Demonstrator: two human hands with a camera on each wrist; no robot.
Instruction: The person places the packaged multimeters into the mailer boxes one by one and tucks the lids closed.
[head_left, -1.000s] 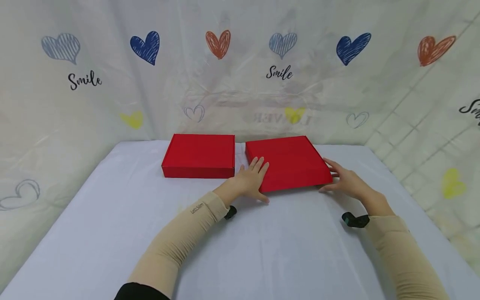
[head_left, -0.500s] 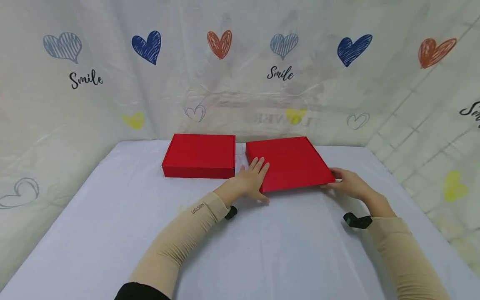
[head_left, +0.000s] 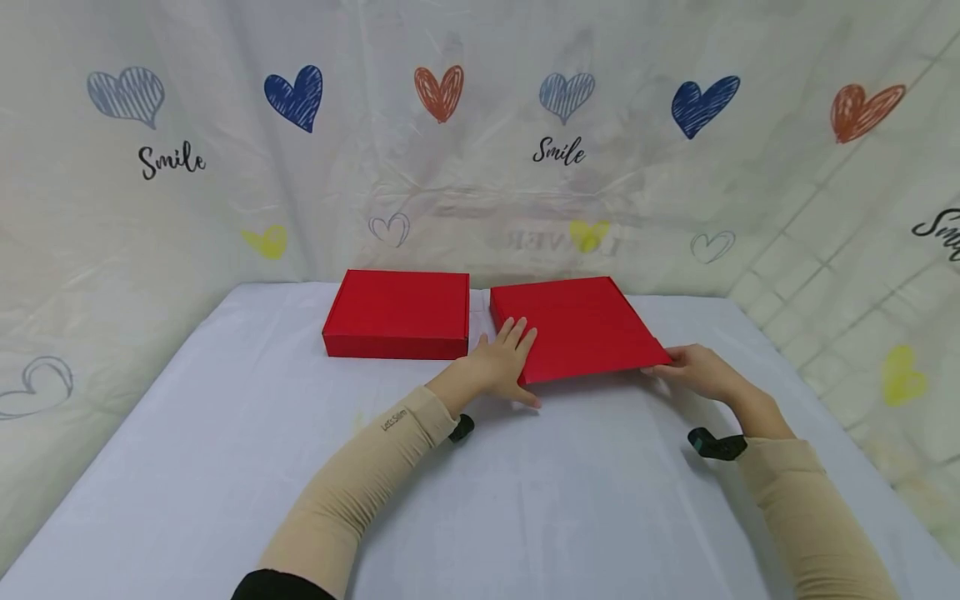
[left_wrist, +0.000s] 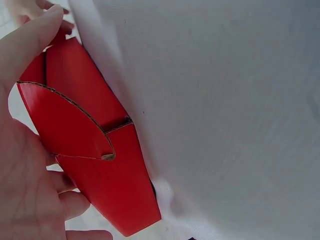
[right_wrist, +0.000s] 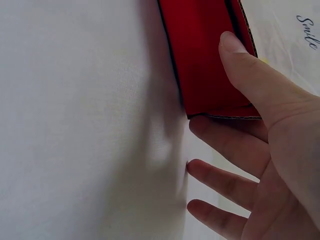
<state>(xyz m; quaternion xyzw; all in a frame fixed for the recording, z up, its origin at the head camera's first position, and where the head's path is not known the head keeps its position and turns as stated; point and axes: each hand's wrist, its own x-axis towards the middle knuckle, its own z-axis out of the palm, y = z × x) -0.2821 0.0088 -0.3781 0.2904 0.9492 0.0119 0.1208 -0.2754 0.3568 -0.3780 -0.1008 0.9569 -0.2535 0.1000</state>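
Two red cardboard boxes lie on the table. The right-hand box point(head_left: 581, 321) sits slightly turned, and its lid's front right corner juts outward. My left hand point(head_left: 498, 362) rests spread over its front left corner, fingers fairly straight on top. In the left wrist view a rounded side flap point(left_wrist: 70, 120) stands out of the box's end, beside the thumb. At the front right corner my right hand point(head_left: 701, 371) holds the box edge between thumb and index finger. The right wrist view has the thumb against the red front point(right_wrist: 202, 60), the other fingers apart from it.
The left-hand red box point(head_left: 401, 312) lies flat and shut, close beside the other. A white cloth covers the table point(head_left: 600, 500). Behind stands a pale curtain point(head_left: 480, 167) printed with hearts and "Smile". Each wrist carries a small black camera point(head_left: 716, 443).
My right fingers have drawn together on the front right corner, and that lid corner has shifted slightly to the right. My left hand has stayed in place.
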